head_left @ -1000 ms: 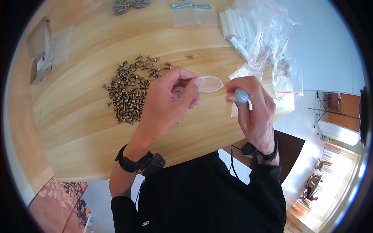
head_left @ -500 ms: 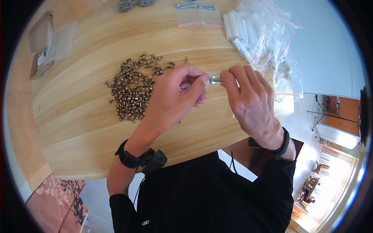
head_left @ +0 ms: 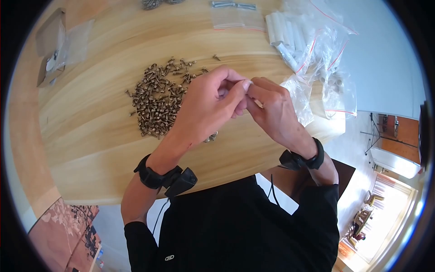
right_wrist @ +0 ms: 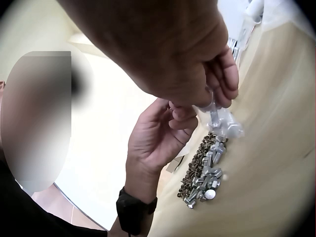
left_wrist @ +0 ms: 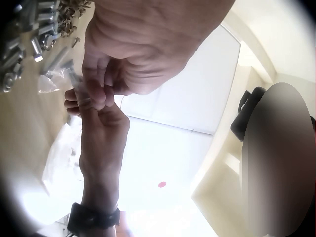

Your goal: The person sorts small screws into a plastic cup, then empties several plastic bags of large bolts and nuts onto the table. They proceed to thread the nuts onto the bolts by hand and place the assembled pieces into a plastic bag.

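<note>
My left hand (head_left: 213, 97) and right hand (head_left: 276, 104) meet over the table, fingertips together. Between them is a small clear plastic bag (right_wrist: 229, 124), mostly covered by fingers in the head view. The left thumb and forefinger pinch its mouth, and right fingers grip it at the same spot. A silver bolt (right_wrist: 214, 117) shows through the plastic in the right wrist view. Beneath the hands lies a group of silver bolts (right_wrist: 202, 182), largely hidden from the head camera. Left of them spreads a pile of small bronze-coloured screws (head_left: 156, 104).
Zip bags (head_left: 337, 90) and white tubes (head_left: 285, 31) lie at the back right. A flat bag (head_left: 238, 20) with long bolts is at the back. An opened cardboard box (head_left: 49, 50) sits at the left, and one loose screw (head_left: 216, 57) lies beyond the hands.
My right hand brought a silver bolt to the open bag held by the left hand, and the bolt went into its mouth. Now the right fingers have closed in against the left fingertips.
</note>
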The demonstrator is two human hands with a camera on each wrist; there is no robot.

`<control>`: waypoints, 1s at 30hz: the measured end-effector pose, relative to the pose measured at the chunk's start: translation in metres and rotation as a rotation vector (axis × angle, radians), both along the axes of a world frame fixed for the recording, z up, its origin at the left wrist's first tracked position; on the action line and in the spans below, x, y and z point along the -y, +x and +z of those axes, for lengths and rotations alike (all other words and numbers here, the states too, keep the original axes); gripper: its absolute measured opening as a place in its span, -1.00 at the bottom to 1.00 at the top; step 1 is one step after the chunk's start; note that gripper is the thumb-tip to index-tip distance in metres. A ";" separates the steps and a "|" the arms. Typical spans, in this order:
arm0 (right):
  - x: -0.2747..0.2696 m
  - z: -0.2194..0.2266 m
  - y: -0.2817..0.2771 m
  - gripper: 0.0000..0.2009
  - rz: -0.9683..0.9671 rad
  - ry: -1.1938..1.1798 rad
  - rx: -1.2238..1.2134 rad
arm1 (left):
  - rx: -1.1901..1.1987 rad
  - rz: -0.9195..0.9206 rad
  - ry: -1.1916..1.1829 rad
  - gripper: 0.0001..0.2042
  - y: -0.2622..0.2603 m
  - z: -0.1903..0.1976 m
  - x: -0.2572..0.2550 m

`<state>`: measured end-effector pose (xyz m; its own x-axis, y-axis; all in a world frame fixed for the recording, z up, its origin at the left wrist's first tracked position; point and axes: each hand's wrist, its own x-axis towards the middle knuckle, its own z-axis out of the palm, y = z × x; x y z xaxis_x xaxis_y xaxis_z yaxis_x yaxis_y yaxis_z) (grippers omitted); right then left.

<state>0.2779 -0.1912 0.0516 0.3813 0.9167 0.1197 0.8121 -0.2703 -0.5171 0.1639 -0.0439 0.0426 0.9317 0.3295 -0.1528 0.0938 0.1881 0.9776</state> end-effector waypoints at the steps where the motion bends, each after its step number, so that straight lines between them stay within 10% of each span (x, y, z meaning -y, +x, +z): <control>1: 0.000 0.006 0.001 -0.94 0.010 0.002 0.001 | 0.027 -0.013 -0.052 -0.82 0.002 0.000 0.003; 5: 0.014 0.037 0.009 -0.88 0.137 -0.101 0.035 | 0.107 -0.152 -0.091 -0.78 0.003 0.011 -0.002; 9: 0.035 0.056 0.014 -0.87 0.092 -0.125 0.236 | 0.253 0.196 0.803 -0.80 0.018 -0.002 -0.053; 15: 0.046 0.044 0.018 -0.86 0.010 -0.057 0.279 | 0.337 -0.018 1.279 -0.82 0.061 -0.044 -0.057; 23: 0.060 0.013 0.017 -0.81 -0.051 -0.098 0.362 | 0.026 -0.379 1.363 -0.87 0.041 -0.032 -0.071; 30: 0.053 0.025 0.024 -0.85 -0.174 0.110 0.157 | 0.158 -0.082 1.032 -0.49 0.008 -0.009 -0.023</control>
<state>0.3015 -0.2440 0.0762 0.5010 0.8169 0.2856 0.8310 -0.3619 -0.4225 0.1720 -0.0212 0.0332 0.9418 0.1658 0.2924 -0.0742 -0.7458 0.6621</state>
